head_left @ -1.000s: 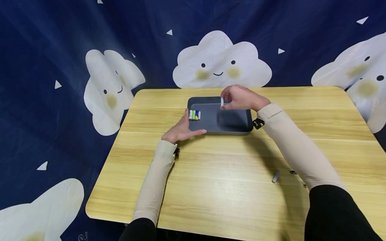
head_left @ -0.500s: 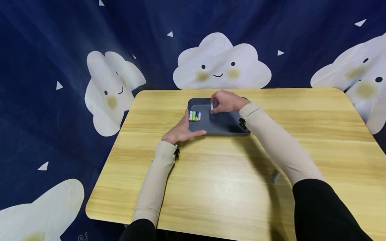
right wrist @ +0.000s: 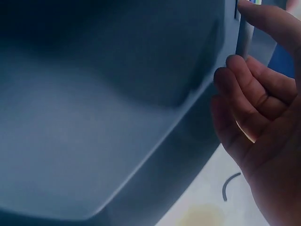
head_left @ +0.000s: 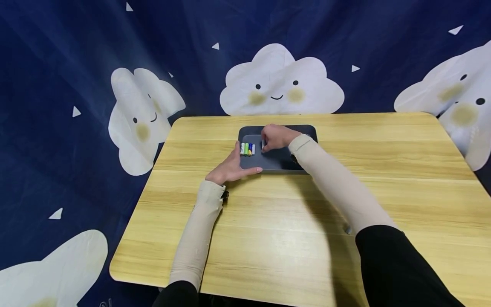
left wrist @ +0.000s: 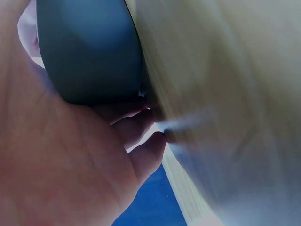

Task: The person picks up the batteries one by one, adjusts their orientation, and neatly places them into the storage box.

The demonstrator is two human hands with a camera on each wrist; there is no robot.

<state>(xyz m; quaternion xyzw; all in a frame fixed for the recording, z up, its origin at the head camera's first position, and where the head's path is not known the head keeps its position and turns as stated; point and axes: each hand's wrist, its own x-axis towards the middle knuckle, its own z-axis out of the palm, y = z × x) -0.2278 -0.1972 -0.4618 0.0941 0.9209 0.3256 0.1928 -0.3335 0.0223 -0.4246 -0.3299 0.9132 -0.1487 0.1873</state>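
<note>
A dark grey tray (head_left: 311, 131) lies near the table's far edge. At its left end, several batteries (head_left: 247, 149) stand side by side in a row, white, green, blue and pale. My left hand (head_left: 229, 167) rests against the tray's front left corner, thumb stretched along the front wall; in the left wrist view its fingers touch the tray's outer wall (left wrist: 91, 61). Over the tray, just right of the row, my right hand (head_left: 278, 137) pinches a pale battery (right wrist: 244, 40) between thumb and fingertips. Whether that battery touches the tray floor, I cannot tell.
On the wooden table (head_left: 245, 238), a small grey battery (head_left: 348, 229) lies at the right, partly hidden by my right sleeve (head_left: 337, 187). A dark blue curtain with cloud prints (head_left: 281, 81) hangs right behind the table.
My right hand has moved left and lower across the tray with the pale battery, nearer to the row. The right arm now covers more of the loose batteries. My left hand stays put.
</note>
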